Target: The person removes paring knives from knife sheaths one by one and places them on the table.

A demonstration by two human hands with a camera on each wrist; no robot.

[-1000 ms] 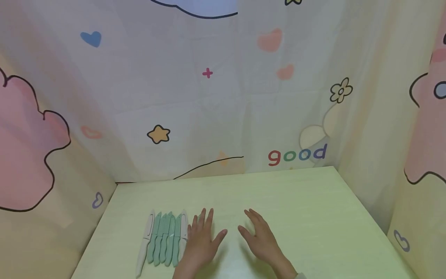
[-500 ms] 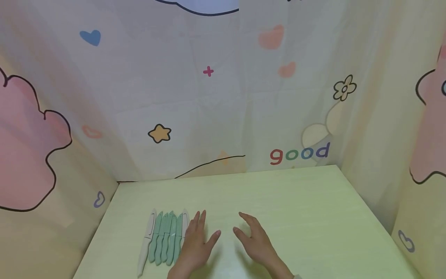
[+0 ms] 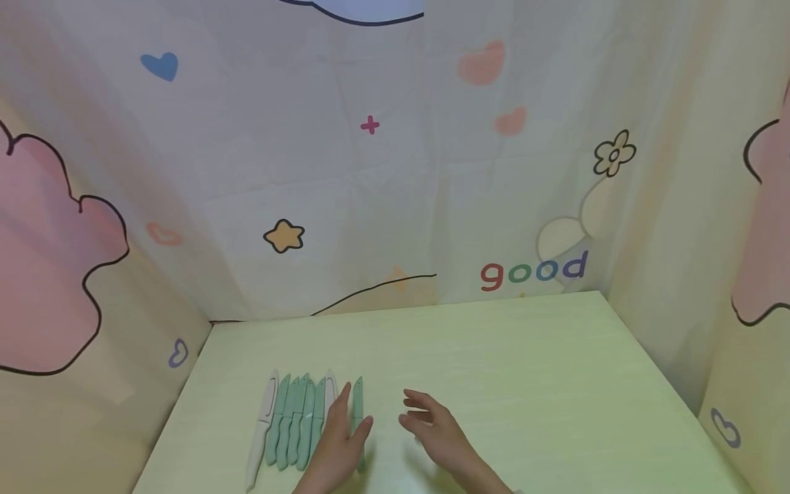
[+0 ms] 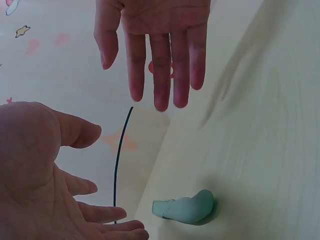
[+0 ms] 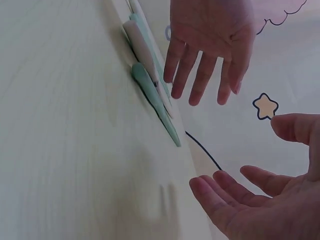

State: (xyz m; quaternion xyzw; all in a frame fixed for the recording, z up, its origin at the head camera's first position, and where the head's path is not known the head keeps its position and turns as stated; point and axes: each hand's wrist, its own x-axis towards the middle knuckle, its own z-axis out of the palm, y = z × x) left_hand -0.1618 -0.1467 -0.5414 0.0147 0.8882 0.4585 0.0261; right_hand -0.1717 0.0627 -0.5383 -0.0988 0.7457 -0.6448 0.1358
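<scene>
Several knives lie side by side on the table in the head view, pointing away from me. A white knife [image 3: 262, 429] ends the row at the left, green knives [image 3: 296, 422] fill the middle, and another white knife [image 3: 330, 387] is partly hidden. One green knife [image 3: 358, 398] lies a little apart at the right. My left hand [image 3: 336, 442] hovers over the right end of the row, partly covering that knife, fingers extended and holding nothing. To the right, my right hand [image 3: 438, 436] hovers above the table with loosely bent fingers and nothing in them. Both palms face each other.
The pale green table [image 3: 524, 370] stretches to the right of the hands. A printed curtain [image 3: 395, 171] with hearts, stars and the word "good" closes off the back and both sides.
My left hand has shifted left and slightly down, uncovering the separate green knife. My right hand has moved left and down, its fingers bending more. The knives lie still.
</scene>
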